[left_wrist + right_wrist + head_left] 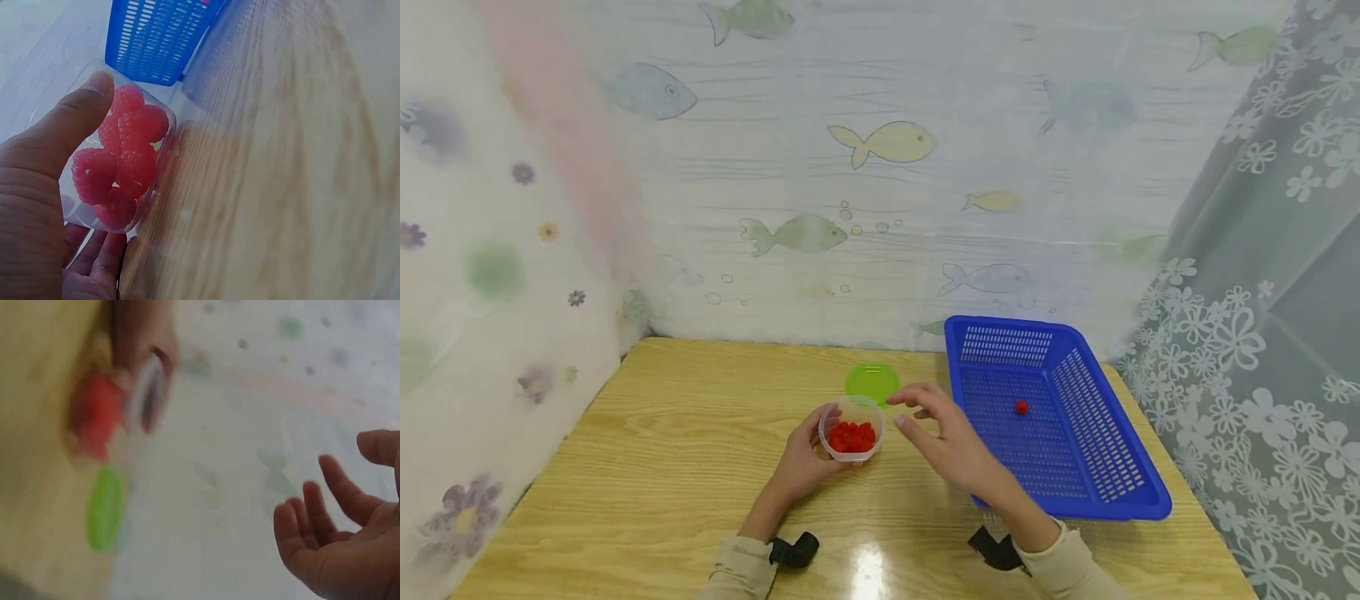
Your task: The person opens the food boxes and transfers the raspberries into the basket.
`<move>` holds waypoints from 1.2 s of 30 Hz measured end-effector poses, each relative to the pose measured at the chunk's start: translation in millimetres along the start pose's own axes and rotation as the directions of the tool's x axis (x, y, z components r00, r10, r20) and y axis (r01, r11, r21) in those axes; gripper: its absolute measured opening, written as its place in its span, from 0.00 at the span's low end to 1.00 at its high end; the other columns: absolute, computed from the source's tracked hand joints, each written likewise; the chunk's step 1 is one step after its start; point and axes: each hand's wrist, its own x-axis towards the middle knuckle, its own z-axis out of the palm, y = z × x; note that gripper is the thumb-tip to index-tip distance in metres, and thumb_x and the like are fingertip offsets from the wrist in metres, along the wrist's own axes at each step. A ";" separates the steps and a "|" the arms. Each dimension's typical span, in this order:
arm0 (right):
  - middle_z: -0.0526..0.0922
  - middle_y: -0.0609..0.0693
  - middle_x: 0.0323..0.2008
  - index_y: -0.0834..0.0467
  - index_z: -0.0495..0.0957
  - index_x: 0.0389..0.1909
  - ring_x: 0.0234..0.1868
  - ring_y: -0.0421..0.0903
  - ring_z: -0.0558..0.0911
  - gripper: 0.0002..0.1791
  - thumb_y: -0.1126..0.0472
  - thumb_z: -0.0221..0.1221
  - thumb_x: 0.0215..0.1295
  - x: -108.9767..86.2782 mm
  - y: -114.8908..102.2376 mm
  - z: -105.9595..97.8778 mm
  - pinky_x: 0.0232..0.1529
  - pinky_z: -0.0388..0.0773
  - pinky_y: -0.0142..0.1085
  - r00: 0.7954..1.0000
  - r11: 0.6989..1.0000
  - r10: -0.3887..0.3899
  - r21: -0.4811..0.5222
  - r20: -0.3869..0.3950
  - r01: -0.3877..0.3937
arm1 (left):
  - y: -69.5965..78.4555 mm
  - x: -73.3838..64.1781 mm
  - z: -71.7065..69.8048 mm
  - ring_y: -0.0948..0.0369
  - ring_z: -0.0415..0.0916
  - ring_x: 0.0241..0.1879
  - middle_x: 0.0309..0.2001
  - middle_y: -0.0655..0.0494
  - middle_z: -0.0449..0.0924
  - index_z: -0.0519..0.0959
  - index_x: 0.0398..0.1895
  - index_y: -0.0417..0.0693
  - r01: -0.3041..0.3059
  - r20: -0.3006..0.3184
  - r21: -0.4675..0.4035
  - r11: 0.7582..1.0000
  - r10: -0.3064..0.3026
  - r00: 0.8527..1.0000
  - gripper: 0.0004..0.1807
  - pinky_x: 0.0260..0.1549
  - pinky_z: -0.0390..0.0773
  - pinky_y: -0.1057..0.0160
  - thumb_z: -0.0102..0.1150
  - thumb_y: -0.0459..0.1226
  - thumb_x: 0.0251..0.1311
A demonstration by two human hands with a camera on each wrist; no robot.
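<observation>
Left hand, head view: the left hand [806, 460] grasps a clear plastic tub [853, 457] from its left side, fingers curved round the wall.
Tub: near the middle of the wood-grain table [662, 433], its open top tipped towards the person; whether its base touches the wood cannot be told.
Raspberries: a cluster of red raspberries [852, 437] lies in the bottom of the tub.
Right hand: the right hand [946, 437] is released, fingers loosely bent and thumb apart from them, in the air between the tub and the basket.
Lid: a round green lid [872, 382] lies on the table just beyond the tub.
Basket: a blue plastic basket [1078, 505] with slotted walls stands at the table's right; one single raspberry [1022, 407] lies on its floor.
Wrists: a black wrist mount [795, 551] sits by the left beige sleeve [737, 568], another by the right.
Backdrop: a fish-print curtain [883, 143] hangs behind the table.
Tub, left wrist view: the left thumb presses along one wall, fingers bent under the opposite side; raspberries show through the clear plastic, and the basket stands beyond.
Right hand, right wrist view: its fingers are gently curled and spread, well apart from the blurred tub, raspberries and lid.
</observation>
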 end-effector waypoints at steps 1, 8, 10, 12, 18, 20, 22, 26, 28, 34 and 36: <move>0.76 0.54 0.59 0.56 0.80 0.58 0.62 0.53 0.73 0.14 0.62 0.58 0.75 0.4 3.2 10.5 0.61 0.75 0.52 1.000 1.000 0.015 -0.008 0.002 -0.015 | 0.0 -0.1 -0.2 0.45 0.71 0.68 0.68 0.42 0.73 0.66 0.74 0.40 -0.006 -0.001 0.006 1.000 0.006 1.000 0.51 0.68 0.69 0.43 0.82 0.32 0.45; 0.58 0.62 0.73 0.57 0.74 0.63 0.74 0.63 0.54 0.20 0.57 0.60 0.73 4.6 32.4 63.7 0.68 0.62 0.69 0.989 0.989 0.149 -0.030 0.022 -0.148 | 0.8 -0.6 -1.6 0.43 0.70 0.69 0.68 0.39 0.73 0.65 0.75 0.37 -0.026 0.014 0.017 1.000 0.026 1.000 0.51 0.68 0.67 0.42 0.82 0.32 0.45; 0.55 0.65 0.74 0.59 0.73 0.64 0.75 0.66 0.52 0.23 0.57 0.60 0.72 8.0 38.8 73.2 0.68 0.61 0.70 0.986 0.985 0.168 -0.036 0.014 -0.167 | 1.1 -0.8 -2.1 0.43 0.70 0.69 0.68 0.39 0.73 0.65 0.75 0.38 -0.024 0.013 0.013 1.000 0.024 1.000 0.51 0.69 0.67 0.43 0.82 0.32 0.45; 0.53 0.68 0.74 0.62 0.73 0.64 0.75 0.68 0.51 0.24 0.58 0.61 0.71 12.2 43.7 81.3 0.68 0.61 0.71 0.983 0.982 0.185 -0.038 0.002 -0.185 | 1.1 -1.0 -2.7 0.42 0.69 0.69 0.68 0.39 0.73 0.64 0.75 0.38 -0.023 0.014 0.008 1.000 0.022 1.000 0.51 0.69 0.66 0.43 0.81 0.31 0.46; 0.52 0.73 0.74 0.69 0.72 0.62 0.74 0.72 0.52 0.25 0.61 0.60 0.68 22.2 55.0 97.3 0.67 0.63 0.70 0.972 0.971 0.233 -0.044 -0.038 -0.234 | 1.9 -1.3 -3.4 0.41 0.68 0.70 0.68 0.37 0.71 0.64 0.74 0.38 -0.027 0.015 -0.022 0.999 0.028 1.000 0.49 0.69 0.65 0.42 0.80 0.30 0.48; 0.54 0.73 0.73 0.68 0.72 0.62 0.73 0.71 0.57 0.25 0.61 0.59 0.68 24.5 59.4 100.3 0.68 0.64 0.69 0.964 0.964 0.261 -0.041 -0.044 -0.262 | 2.1 -1.0 -3.4 0.41 0.68 0.70 0.69 0.37 0.71 0.65 0.73 0.38 -0.025 0.019 -0.031 0.999 0.025 1.000 0.48 0.70 0.65 0.42 0.80 0.30 0.48; 0.58 0.72 0.70 0.68 0.73 0.61 0.70 0.69 0.64 0.24 0.61 0.59 0.68 25.7 63.8 101.0 0.68 0.67 0.66 0.959 0.959 0.279 -0.031 -0.038 -0.280 | 3.9 -1.3 -2.3 0.43 0.68 0.70 0.69 0.39 0.71 0.66 0.73 0.39 -0.012 0.022 -0.037 0.999 0.013 1.000 0.48 0.70 0.65 0.44 0.80 0.31 0.47; 0.71 0.66 0.59 0.67 0.77 0.56 0.58 0.61 0.76 0.19 0.61 0.59 0.68 27.4 69.8 96.4 0.62 0.76 0.56 0.962 0.962 0.271 -0.029 -0.017 -0.272 | 11.6 -3.5 0.4 0.45 0.68 0.71 0.70 0.42 0.70 0.65 0.74 0.40 0.022 0.024 -0.037 0.999 -0.021 0.999 0.49 0.71 0.64 0.47 0.81 0.32 0.47; 0.75 0.63 0.53 0.67 0.79 0.51 0.53 0.57 0.77 0.15 0.62 0.60 0.67 28.6 71.4 92.9 0.57 0.79 0.53 0.966 0.966 0.257 -0.036 -0.011 -0.257 | 15.6 -4.9 1.2 0.46 0.67 0.71 0.70 0.42 0.70 0.65 0.74 0.41 0.033 0.027 -0.036 0.999 -0.032 0.999 0.50 0.71 0.64 0.48 0.81 0.33 0.47; 0.78 0.58 0.44 0.66 0.83 0.42 0.46 0.51 0.76 0.11 0.64 0.65 0.62 31.3 68.5 80.6 0.47 0.80 0.44 0.967 0.967 0.249 -0.065 0.052 -0.245 | 27.0 -9.9 3.3 0.45 0.66 0.71 0.71 0.41 0.69 0.64 0.75 0.40 0.040 0.026 -0.026 0.999 -0.039 0.999 0.49 0.71 0.64 0.47 0.80 0.32 0.48; 0.81 0.58 0.41 0.67 0.84 0.39 0.44 0.50 0.77 0.10 0.66 0.67 0.59 32.9 66.0 76.5 0.45 0.81 0.41 0.966 0.967 0.247 -0.081 0.077 -0.241 | 29.8 -11.3 4.5 0.44 0.66 0.72 0.71 0.40 0.69 0.64 0.75 0.40 0.039 0.027 -0.023 0.999 -0.039 0.999 0.50 0.71 0.64 0.48 0.80 0.32 0.48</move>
